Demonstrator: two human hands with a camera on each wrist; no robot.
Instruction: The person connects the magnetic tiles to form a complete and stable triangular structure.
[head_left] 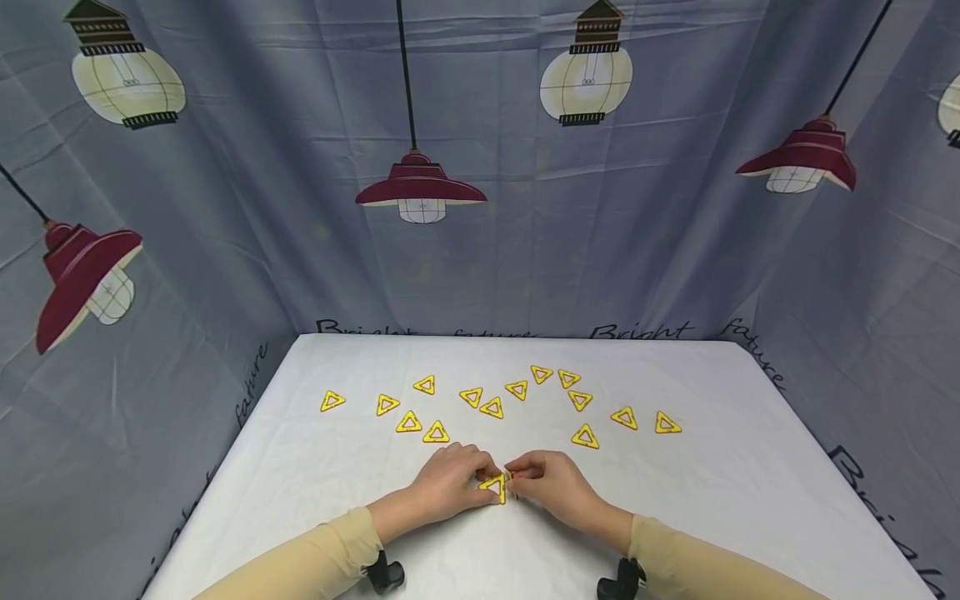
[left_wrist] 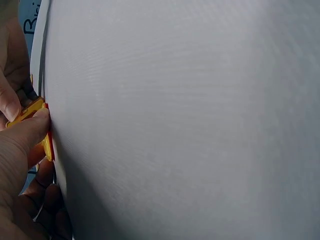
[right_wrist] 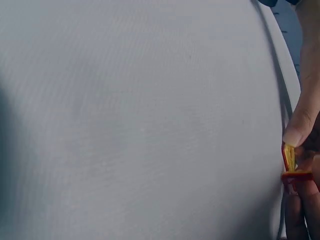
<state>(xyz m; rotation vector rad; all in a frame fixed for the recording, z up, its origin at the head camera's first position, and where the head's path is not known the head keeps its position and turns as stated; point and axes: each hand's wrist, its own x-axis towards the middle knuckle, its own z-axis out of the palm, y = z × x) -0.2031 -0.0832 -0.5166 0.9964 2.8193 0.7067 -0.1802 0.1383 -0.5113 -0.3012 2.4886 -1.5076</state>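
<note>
Low over the near middle of the white table, my two hands face each other. The left hand (head_left: pixel 455 479) pinches a yellow triangular frame tile (head_left: pixel 502 490) between thumb and fingers. A second triangular tile (head_left: pixel 511 476), yellow and red, is pinched by the right hand (head_left: pixel 551 486); it appears nearly edge-on and partly hidden by fingers. In the left wrist view, the left hand's tile (left_wrist: pixel 48 145) and the right hand's tile (left_wrist: pixel 25 114) meet at an angle. From the right wrist, the red edge (right_wrist: pixel 298 176) of the right hand's tile overlaps the foot of the other tile.
Several more yellow triangular tiles lie flat across the table's middle, from a far-left tile (head_left: pixel 332 401) to one at the right (head_left: pixel 667 423). Nearest the hands are one tile (head_left: pixel 436 432) and another (head_left: pixel 585 437). A lamp-printed curtain (head_left: pixel 480 275) surrounds the white table (head_left: pixel 360 367).
</note>
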